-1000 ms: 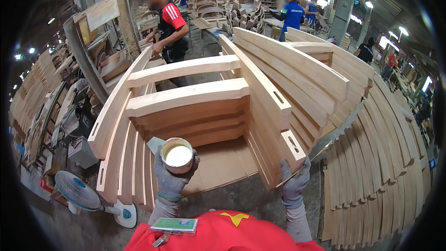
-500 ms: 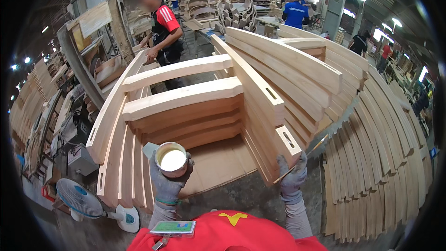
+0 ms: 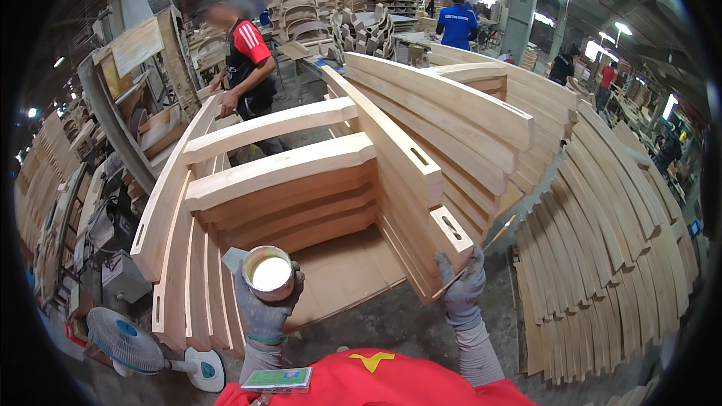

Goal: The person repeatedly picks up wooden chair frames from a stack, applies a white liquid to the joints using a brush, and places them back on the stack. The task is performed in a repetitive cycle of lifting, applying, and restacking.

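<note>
My left hand (image 3: 265, 308), in a grey glove, is wrapped round a small can (image 3: 269, 274) of creamy white liquid, held upright. A flat pale-grey blade (image 3: 235, 259) sticks out beside the can, its other end hidden. My right hand (image 3: 463, 290), also gloved, grips a thin stick (image 3: 499, 233) with a yellowish tip, which slants up to the right. Those same fingers lie against the end of a pale wooden piece (image 3: 452, 234) with a slotted mortise. That piece belongs to a stack of wooden frames (image 3: 282, 173), whose curved crossbars join long side rails.
A co-worker (image 3: 248, 60) in red and black stands at the stack's far left end, hands by a rail. Curved boards (image 3: 609, 256) are piled on the right. A fan (image 3: 124, 340) is at lower left. More frames (image 3: 444, 98) stand behind, with another person (image 3: 457, 22) in blue.
The whole scene has shifted slightly left in the picture. Both my hands keep their holds on the can and the stick. The co-worker's head has turned or tilted slightly.
</note>
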Demonstrator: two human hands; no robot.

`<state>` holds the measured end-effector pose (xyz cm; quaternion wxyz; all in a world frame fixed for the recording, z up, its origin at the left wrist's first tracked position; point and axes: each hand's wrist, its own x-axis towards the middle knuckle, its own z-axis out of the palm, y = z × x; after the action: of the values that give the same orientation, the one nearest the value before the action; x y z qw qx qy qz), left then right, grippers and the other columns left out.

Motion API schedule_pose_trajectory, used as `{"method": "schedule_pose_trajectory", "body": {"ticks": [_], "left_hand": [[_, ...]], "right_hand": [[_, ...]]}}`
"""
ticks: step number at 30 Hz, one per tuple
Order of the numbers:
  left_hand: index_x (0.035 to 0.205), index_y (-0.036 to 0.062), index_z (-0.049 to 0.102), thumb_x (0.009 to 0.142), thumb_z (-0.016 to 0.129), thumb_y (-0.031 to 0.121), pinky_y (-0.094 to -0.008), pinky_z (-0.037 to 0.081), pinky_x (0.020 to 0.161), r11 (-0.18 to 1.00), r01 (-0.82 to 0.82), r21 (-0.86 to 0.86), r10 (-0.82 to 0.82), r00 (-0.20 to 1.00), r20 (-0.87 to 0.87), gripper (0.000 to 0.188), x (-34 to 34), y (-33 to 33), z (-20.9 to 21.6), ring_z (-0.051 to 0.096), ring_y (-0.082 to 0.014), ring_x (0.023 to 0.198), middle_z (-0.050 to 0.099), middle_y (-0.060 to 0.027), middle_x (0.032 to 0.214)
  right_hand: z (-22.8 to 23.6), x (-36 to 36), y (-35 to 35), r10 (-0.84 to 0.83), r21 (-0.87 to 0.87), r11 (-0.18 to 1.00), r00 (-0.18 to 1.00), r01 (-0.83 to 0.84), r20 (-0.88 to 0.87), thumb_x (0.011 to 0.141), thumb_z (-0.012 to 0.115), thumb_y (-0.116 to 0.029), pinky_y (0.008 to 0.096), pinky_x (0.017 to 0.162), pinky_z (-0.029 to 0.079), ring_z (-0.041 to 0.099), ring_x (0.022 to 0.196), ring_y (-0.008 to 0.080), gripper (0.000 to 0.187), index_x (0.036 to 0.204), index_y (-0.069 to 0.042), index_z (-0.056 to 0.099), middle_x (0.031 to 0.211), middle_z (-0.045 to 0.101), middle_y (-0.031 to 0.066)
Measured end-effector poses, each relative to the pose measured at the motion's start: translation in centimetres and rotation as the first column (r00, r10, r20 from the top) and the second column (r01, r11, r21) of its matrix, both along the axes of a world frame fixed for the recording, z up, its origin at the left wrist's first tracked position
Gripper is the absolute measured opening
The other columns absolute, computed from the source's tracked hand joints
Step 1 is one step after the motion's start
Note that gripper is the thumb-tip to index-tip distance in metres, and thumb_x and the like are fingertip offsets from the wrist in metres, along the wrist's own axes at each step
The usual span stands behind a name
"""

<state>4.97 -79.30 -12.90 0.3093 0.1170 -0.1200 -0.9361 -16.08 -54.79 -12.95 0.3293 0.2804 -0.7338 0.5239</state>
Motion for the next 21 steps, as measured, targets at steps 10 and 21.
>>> {"method": "schedule_pose_trajectory", "body": {"ticks": [10, 21], "left_hand": [[0.119, 0.0034, 0.049, 0.086, 0.046, 0.050, -0.0458, 0.043, 0.091, 1.000, 0.018, 0.006, -0.018, 0.999, -0.050, 0.057, 0.12, 0.33, 0.59, 0.052, -0.0334, 0.103, 0.055, -0.0182, 0.111], [0.121, 0.0073, 0.049, 0.085, 0.046, 0.054, -0.0484, 0.041, 0.095, 0.999, 0.034, 0.034, -0.030, 0.995, -0.095, 0.059, 0.69, -0.01, 0.28, 0.051, -0.0359, 0.106, 0.054, -0.0191, 0.113]], "right_hand": [[-0.15, 0.09, -0.04, -0.036, 0.016, 0.999, 0.999, 0.036, -0.022, 0.069, 0.080, -0.019, 0.0372, 0.068, 0.048, 0.061, 0.074, 0.0321, 0.054, 0.107, 0.004, 0.051, 0.087, 0.061, 0.0190], [-0.26, 0.13, -0.13, -0.067, 0.020, 0.998, 0.998, 0.068, -0.014, 0.069, 0.080, -0.020, 0.0361, 0.072, 0.047, 0.059, 0.077, 0.0316, 0.055, 0.108, 0.005, 0.051, 0.089, 0.060, 0.0188]]}}
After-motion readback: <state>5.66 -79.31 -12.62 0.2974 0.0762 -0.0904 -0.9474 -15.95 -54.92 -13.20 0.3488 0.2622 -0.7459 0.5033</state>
